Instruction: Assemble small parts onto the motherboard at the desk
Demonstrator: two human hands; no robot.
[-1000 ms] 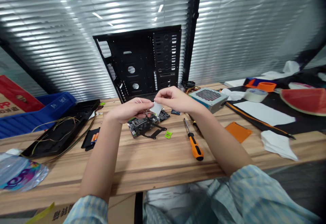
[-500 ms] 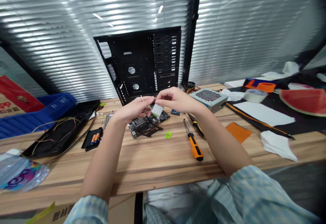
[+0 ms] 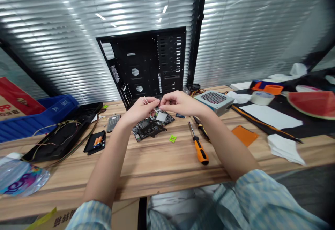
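My left hand (image 3: 142, 111) is closed in a pinch, with a thin white strip (image 3: 146, 99) poking up between its fingers. My right hand (image 3: 178, 102) is closed too, its fingertips meeting those of the left; what they pinch is hidden. Just below the fingertips is a flat white square piece (image 3: 161, 116), though I cannot tell whether it joins the strip. Beneath both hands a black circuit board (image 3: 146, 129) lies on the wooden table (image 3: 157, 163), partly covered by them. A small bright green plastic piece (image 3: 172, 138) rests in front of the board.
Behind the board stands a black computer case (image 3: 143, 62). Right of it sit a grey power supply (image 3: 216, 101), an orange-handled screwdriver (image 3: 200, 151) and pliers (image 3: 201, 129). To the left are a silver drive (image 3: 113, 122), batteries (image 3: 98, 142) in a black tray and a plastic bottle (image 3: 23, 177).
Both hands have shifted only slightly, and the right fingers are more curled. The white square sits a little lower and at another angle. More of the silver drive shows beside my left forearm.
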